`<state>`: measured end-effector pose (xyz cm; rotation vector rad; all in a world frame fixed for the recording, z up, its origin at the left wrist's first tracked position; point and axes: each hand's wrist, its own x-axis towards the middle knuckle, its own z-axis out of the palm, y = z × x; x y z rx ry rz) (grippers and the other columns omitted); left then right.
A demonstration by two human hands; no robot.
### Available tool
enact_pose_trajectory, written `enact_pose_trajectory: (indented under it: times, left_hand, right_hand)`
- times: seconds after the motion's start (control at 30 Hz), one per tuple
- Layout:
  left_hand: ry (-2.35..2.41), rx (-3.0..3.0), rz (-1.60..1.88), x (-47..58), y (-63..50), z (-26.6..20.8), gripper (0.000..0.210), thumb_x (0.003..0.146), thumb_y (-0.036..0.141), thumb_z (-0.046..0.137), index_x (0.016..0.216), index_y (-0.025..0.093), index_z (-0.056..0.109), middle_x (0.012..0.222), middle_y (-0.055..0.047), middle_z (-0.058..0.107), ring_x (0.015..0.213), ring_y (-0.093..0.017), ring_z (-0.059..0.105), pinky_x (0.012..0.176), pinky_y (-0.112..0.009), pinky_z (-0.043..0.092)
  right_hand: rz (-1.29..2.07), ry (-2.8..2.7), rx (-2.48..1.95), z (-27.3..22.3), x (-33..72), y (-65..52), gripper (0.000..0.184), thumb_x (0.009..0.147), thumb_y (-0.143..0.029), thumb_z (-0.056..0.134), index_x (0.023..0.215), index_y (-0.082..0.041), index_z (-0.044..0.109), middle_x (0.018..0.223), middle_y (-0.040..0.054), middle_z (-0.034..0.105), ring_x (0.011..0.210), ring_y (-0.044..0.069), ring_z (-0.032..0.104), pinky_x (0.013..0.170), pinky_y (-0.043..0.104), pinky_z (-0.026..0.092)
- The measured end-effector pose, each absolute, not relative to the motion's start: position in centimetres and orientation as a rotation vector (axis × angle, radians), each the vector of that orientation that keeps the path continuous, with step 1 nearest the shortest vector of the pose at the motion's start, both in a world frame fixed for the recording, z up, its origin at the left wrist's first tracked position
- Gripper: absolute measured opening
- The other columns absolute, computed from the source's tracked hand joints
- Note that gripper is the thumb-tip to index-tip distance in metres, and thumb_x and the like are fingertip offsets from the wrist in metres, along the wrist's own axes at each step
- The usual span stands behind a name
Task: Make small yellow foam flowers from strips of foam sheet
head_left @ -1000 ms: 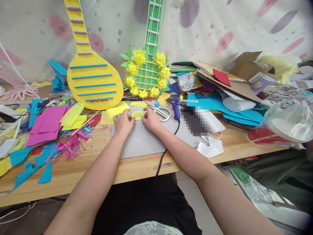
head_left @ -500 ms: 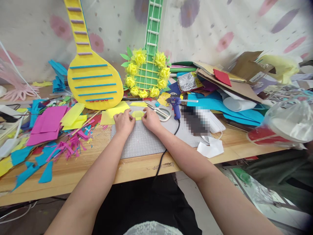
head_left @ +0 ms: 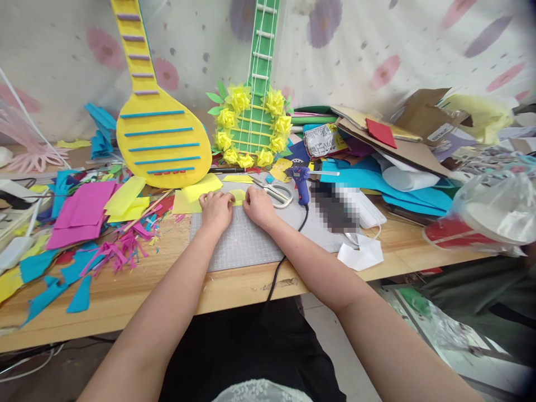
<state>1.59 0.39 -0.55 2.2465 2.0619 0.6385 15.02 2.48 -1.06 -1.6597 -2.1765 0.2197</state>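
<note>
left hand [head_left: 217, 211] has shifted nearer the right hand [head_left: 258, 206]; fingers curl at the yellow paper [head_left: 237, 196] on the grey mat [head_left: 239, 240], grip unclear; probably folding, which calls for even pressure next.

Counted were two bare hands [head_left: 216, 212], one yellow paper strip [head_left: 238, 196], one blue plastic glue gun [head_left: 301, 187], nine ruffled yellow paper flowers [head_left: 275, 102], five straight blue bars [head_left: 164, 147].
</note>
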Motion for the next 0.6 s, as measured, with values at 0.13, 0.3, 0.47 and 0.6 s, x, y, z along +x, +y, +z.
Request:
enact_pose_trajectory:
  times: [0.13,0.3,0.47,0.6]
  left_hand:
    - [2.071,2.252,0.648,1.7,0.4,-0.7,0.021,0.08,0.023,0.045,0.083,0.026,0.065,0.093,-0.005,0.067,0.1,-0.027,0.05,0.093,-0.045,0.025]
    - [2.08,2.24,0.676,1.98,0.53,-0.7,0.019,0.08,0.036,0.049,0.08,0.024,0.064,0.091,-0.007,0.066,0.097,-0.027,0.05,0.093,-0.046,0.025]
    - [2.105,2.201,0.676,2.07,0.54,-0.65,0.018,0.078,0.034,0.051,0.081,0.025,0.065,0.092,-0.008,0.064,0.099,-0.029,0.048,0.091,-0.046,0.027]
    - [2.143,2.183,0.667,1.95,0.42,-0.61,0.018,0.077,0.027,0.05,0.082,0.026,0.067,0.094,-0.009,0.062,0.102,-0.029,0.046,0.091,-0.046,0.028]
  right_hand:
    - [0.145,-2.223,-1.671,-1.38,14.91,2.56,0.016,0.085,-0.019,0.041,0.093,-0.013,0.054,0.092,0.0141,0.062,0.088,0.024,0.053,0.083,0.036,0.037]
    - [0.115,-2.246,-1.676,-1.54,14.63,2.55,0.023,0.086,-0.031,0.047,0.097,-0.012,0.054,0.097,0.0155,0.061,0.094,0.027,0.052,0.086,0.038,0.036]
    - [0.109,-2.285,-1.676,-1.39,14.68,2.52,0.021,0.086,-0.023,0.044,0.1,-0.011,0.053,0.101,0.0167,0.06,0.096,0.027,0.05,0.087,0.039,0.035]
    - [0.098,-2.284,-1.692,-1.4,15.0,2.67,0.023,0.083,-0.01,0.039,0.102,-0.011,0.052,0.1,0.0161,0.059,0.094,0.027,0.049,0.085,0.038,0.035]
